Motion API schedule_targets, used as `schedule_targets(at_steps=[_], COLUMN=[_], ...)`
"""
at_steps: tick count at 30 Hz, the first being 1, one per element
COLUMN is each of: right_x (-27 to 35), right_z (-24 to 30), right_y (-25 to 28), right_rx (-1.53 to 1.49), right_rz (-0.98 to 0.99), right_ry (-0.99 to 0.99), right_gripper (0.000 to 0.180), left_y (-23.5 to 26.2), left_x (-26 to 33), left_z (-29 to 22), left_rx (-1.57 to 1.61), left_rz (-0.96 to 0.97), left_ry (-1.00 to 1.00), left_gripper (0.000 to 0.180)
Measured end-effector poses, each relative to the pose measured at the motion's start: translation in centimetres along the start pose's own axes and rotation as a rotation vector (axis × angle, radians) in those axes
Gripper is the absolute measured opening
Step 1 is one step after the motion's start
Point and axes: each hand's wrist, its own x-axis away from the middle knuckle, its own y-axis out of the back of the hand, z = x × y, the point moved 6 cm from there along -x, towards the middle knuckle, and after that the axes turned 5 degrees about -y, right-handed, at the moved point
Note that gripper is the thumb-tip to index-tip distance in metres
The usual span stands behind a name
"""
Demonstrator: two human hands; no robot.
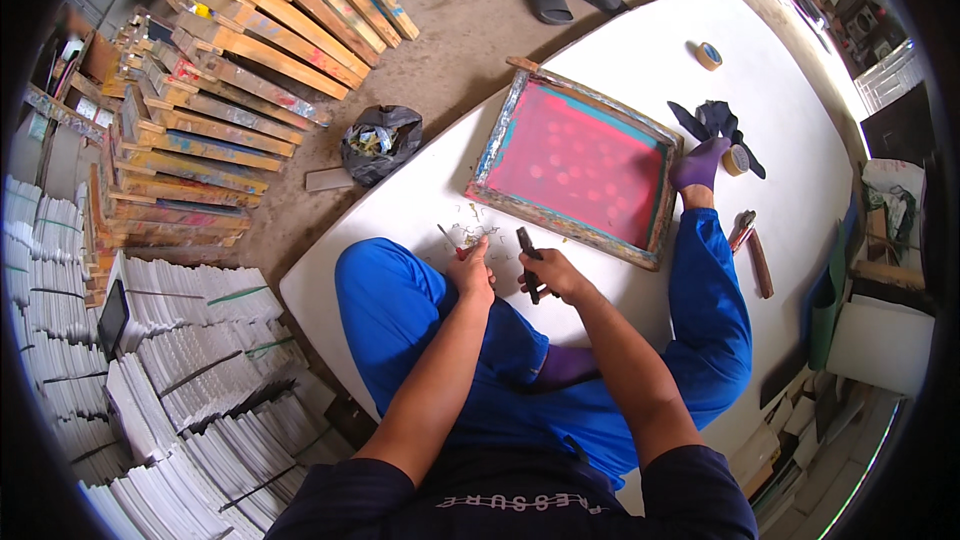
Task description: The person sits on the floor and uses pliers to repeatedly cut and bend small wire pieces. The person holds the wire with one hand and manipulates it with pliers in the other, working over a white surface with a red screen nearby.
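Note:
My left hand (476, 272) is closed around a small screwdriver (447, 235) with a thin metal shaft and a red handle, mostly hidden by the fingers. In my right hand (556, 275) is a dark, long-handled hand tool (526, 244), held upright; its exact kind cannot be made out. Both hands are above the white board (400, 220), between my bent legs. Just beyond the left hand lie small scattered scraps (470, 225). Farther off rests a screen-printing frame (574, 166), with worn wooden sides and pink-stained mesh edged in teal.
Tape rolls (709, 56), a dark cloth (715, 120) and a hammer (760, 265) lie on the board. Left of it stand a black bag of scraps (381, 143), rows of wooden frames (240, 130) and strapped white stacks (200, 340). Slippers (548, 2) lie behind.

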Motion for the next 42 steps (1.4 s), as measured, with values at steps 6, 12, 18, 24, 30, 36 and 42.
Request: schedule_targets(at_steps=[6, 12, 18, 24, 30, 36, 42], right_x=[-1.1, -1.9, -1.6, -0.9, -3.5, -1.8, -0.3], right_z=[2.1, 3.5, 4.6, 5.8, 2.5, 2.9, 1.5], right_y=[2.1, 2.7, 3.6, 2.9, 3.1, 1.5, -0.3], right_rx=[-0.081, -0.027, 0.012, 0.307, 0.559, 0.717, 0.825], right_rz=[-0.03, -0.005, 0.04, -0.266, -0.477, -0.756, -0.643], right_ry=[-0.044, -0.1, -0.268, -0.098, 0.097, 0.142, 0.31], right_gripper=[0.043, 0.045, 0.048, 0.031, 0.042, 0.042, 0.037], left_y=[-0.4, -0.8, -1.2, -2.0, -2.4, -2.1, -2.4], left_x=[0.8, 0.6, -0.2, 0.1, 0.4, 0.7, 1.2], left_z=[-0.2, -0.2, 0.3, 0.8, 0.4, -0.1, 0.8], left_rx=[0.004, -0.077, -0.1, -0.044, -0.061, 0.025, -0.032], left_rz=[-0.003, 0.007, 0.041, 0.028, 0.036, 0.083, 0.314], left_ry=[-0.037, -0.09, -0.149, -0.098, -0.091, -0.001, 0.181], left_gripper=[0.03, 0.032, 0.032, 0.029, 0.028, 0.027, 0.029])
